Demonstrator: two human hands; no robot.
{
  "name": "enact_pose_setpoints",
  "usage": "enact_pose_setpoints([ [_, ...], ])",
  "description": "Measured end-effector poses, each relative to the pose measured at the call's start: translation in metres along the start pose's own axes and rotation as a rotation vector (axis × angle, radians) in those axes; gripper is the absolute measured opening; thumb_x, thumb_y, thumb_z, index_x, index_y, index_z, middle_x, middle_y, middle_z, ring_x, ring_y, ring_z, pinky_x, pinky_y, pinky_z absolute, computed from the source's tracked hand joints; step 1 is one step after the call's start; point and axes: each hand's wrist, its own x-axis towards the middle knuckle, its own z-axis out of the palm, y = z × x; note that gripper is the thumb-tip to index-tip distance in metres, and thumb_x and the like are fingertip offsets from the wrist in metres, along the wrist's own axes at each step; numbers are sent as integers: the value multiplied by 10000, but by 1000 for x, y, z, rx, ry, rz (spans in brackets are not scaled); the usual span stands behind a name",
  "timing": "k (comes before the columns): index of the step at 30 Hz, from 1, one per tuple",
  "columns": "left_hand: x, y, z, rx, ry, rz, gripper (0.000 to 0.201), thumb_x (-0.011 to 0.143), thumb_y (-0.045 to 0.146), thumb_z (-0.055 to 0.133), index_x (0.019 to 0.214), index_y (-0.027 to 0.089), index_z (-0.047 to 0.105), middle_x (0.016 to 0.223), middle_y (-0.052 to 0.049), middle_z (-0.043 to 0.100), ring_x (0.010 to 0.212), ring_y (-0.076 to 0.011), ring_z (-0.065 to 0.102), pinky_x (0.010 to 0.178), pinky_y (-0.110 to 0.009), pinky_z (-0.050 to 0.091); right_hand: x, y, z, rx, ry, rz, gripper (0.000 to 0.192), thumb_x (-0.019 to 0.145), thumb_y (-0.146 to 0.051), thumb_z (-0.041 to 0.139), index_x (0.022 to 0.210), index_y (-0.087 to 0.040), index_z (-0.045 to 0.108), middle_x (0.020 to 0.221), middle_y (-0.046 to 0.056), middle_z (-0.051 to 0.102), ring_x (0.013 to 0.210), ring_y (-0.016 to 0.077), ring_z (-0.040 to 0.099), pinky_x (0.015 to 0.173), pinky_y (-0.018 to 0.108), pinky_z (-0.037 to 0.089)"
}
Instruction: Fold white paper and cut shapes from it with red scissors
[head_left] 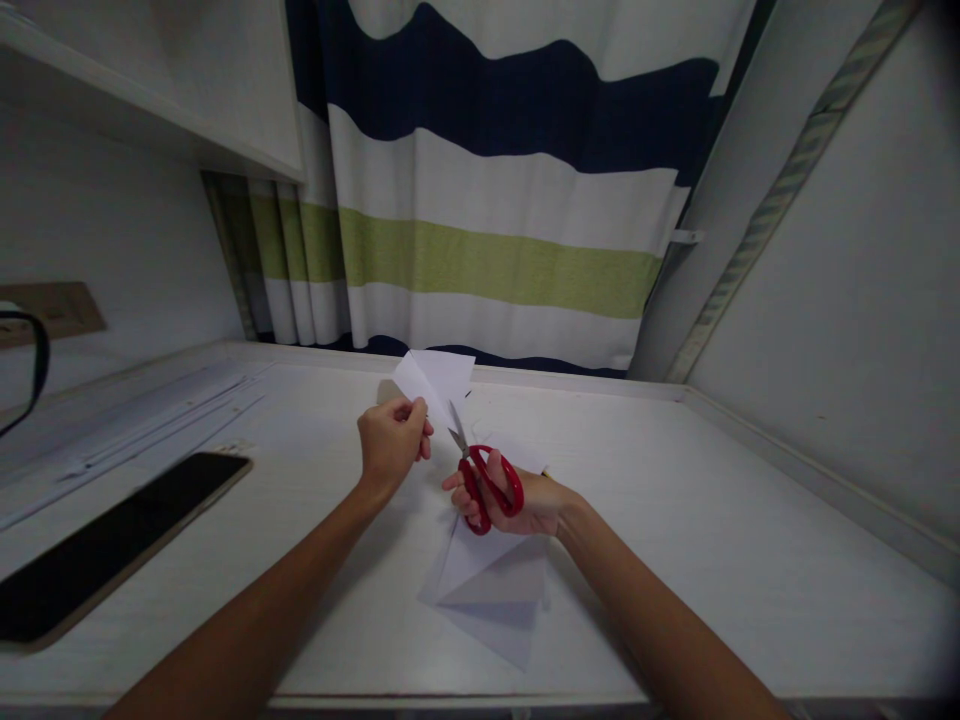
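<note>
My left hand pinches the lower edge of a folded piece of white paper, which stands up above the fingers. In my right hand is a pair of scissors with red handles, the fingers through the loops. The blades are parted and point up at the paper's lower right edge; whether they touch it I cannot tell. Under my right hand more white paper lies on the desk, creased and partly hidden by the hand.
A dark-screened phone lies on the white desk at the left. A black cable hangs near a wall socket. Behind the desk hangs a striped curtain; a wall bounds the right side, and a shelf juts out upper left.
</note>
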Motion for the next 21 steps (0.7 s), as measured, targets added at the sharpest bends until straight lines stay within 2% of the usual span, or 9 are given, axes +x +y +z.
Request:
enact_pose_setpoints([
  [12, -1, -2, 2, -4, -16, 13, 291, 696, 275, 449, 432, 154, 458, 262, 52, 428, 224, -70, 388, 264, -162, 296, -1, -4, 9, 37, -1, 28, 446, 657, -541, 482, 768, -116, 559, 652, 12, 412, 567, 85, 379, 567, 236, 325],
  [18, -1, -5, 3, -14, -21, 3, 288, 693, 291, 455, 439, 155, 460, 271, 51, 437, 230, -74, 399, 271, -165, 304, -2, -4, 7, 35, 13, 46, 432, 676, -541, 460, 758, -128, 553, 660, 17, 425, 587, 94, 398, 576, 238, 335],
  [21, -1, -4, 2, -1, -26, -2, 288, 691, 297, 454, 440, 156, 460, 273, 50, 439, 234, -74, 403, 276, -166, 304, 0, -3, 4, 62, 8, 41, 433, 641, -537, 510, 749, -119, 543, 667, 16, 433, 597, 91, 401, 568, 231, 335],
])
